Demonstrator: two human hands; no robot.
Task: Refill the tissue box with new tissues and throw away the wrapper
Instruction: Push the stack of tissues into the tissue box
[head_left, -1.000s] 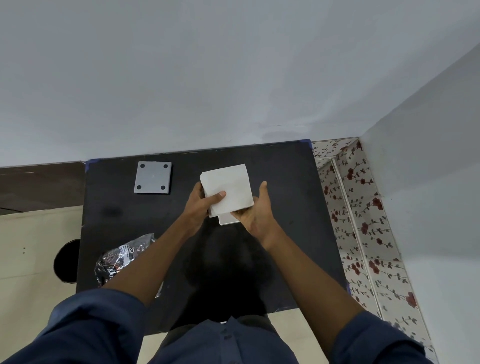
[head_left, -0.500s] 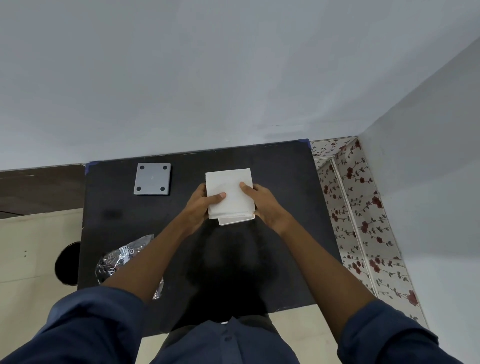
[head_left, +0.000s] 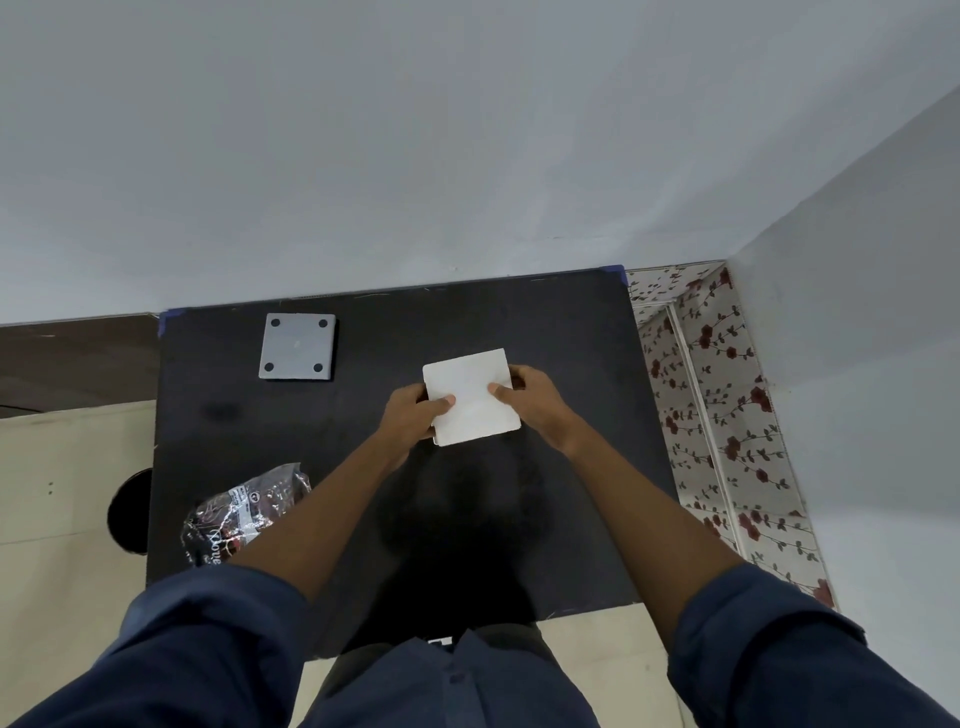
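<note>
A square white stack of tissues lies flat over the middle of the black table. My left hand grips its left edge, thumb on top. My right hand holds its right edge, thumb pressed on the top sheet. Whatever is under the stack is hidden; only a thin white edge shows at its near side. A crumpled dark plastic wrapper with white print lies at the table's near left, partly behind my left forearm. A grey square plate with four dark round feet rests at the table's far left.
A grey wall runs along the table's far edge, and another wall closes the right side. Floral-patterned tiles fill the gap to the right of the table. A dark round object sits on the pale floor beside the table's left edge.
The tissue stack has gone from tilted to level and squared up. My right hand moved from under its near corner to its right edge, thumb on top. The left hand kept its grip.
</note>
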